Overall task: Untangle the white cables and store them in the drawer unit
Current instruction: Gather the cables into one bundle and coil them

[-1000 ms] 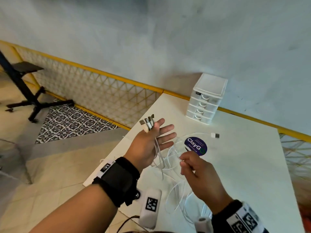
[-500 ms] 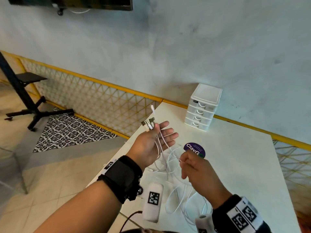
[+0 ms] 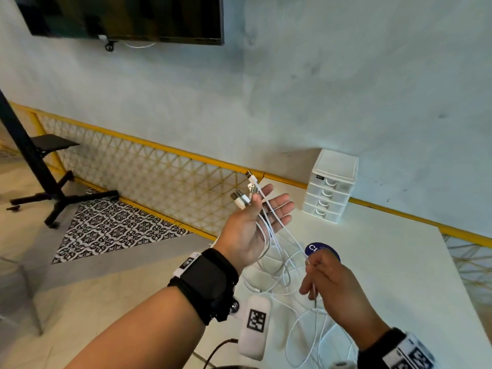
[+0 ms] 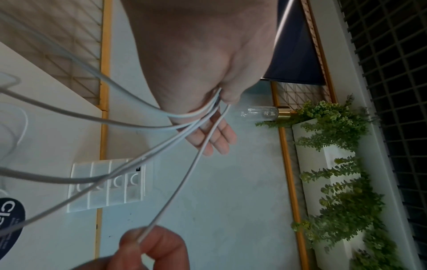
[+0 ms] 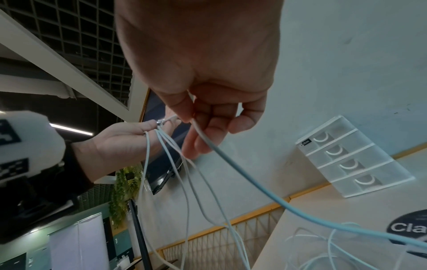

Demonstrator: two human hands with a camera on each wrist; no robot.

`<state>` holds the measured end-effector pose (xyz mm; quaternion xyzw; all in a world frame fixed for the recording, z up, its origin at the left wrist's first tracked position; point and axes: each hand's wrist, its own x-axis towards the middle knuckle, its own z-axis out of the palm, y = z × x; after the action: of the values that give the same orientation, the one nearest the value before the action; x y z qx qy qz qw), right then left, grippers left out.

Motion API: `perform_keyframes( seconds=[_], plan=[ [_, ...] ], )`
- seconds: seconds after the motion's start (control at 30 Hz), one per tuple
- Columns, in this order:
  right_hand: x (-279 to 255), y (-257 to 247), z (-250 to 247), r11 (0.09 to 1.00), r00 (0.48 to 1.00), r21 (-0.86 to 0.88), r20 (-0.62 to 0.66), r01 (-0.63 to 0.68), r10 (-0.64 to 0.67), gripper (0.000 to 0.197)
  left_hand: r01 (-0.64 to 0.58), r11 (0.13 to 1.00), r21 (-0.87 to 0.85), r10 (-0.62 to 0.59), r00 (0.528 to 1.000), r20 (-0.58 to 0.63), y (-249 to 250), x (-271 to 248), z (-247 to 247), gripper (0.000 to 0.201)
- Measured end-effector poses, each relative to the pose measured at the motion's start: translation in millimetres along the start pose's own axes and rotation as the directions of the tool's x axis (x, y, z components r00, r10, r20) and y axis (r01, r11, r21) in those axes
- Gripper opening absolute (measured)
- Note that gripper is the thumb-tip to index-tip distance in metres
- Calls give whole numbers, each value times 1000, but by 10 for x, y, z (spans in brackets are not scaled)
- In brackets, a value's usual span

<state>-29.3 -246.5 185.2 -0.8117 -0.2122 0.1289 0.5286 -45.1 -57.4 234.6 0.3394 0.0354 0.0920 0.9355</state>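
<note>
Here, cables (image 3: 269, 230) run plugs-up — left hand (image 3: 249, 230) to right hand (image 3: 332, 283)

The drawer unit (image 3: 330, 185) stands at the table's (image 3: 394, 275) far edge against the wall. The cables (image 3: 282, 265) hang from the left hand (image 3: 253, 225) to the table; the right hand (image 3: 332, 286) is nearer, right of it.

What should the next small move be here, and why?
Probably draw the right hand down along the single cable it pinches, freeing it. The left hand holds the plug ends bunched, while loops lie tangled on the table.
</note>
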Motion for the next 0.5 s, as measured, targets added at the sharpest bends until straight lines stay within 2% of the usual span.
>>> perform_keyframes(
  seconds=[0.17, 0.37, 0.43, 0.5],
  plan=[
    [57, -85, 192, 990, 997, -129, 44, 63, -58, 13, -111, 994, 10, 111, 988, -108, 153, 89, -32, 48],
    [175, -195, 285, 949, 991, -299, 110, 104, -74, 14, -146, 974, 172, 172, 973, -151, 344, 236, -128, 42],
    [243, -323, 301, 938, 988, -310, 74, 154, -138, 42, -108, 975, 195, 133, 983, -124, 358, 238, -112, 40],
    [380, -561, 369, 964, 978, -185, 112, 192, -174, 86, -37, 983, 180, 48, 997, -57, 321, 221, -38, 39]
  ],
)
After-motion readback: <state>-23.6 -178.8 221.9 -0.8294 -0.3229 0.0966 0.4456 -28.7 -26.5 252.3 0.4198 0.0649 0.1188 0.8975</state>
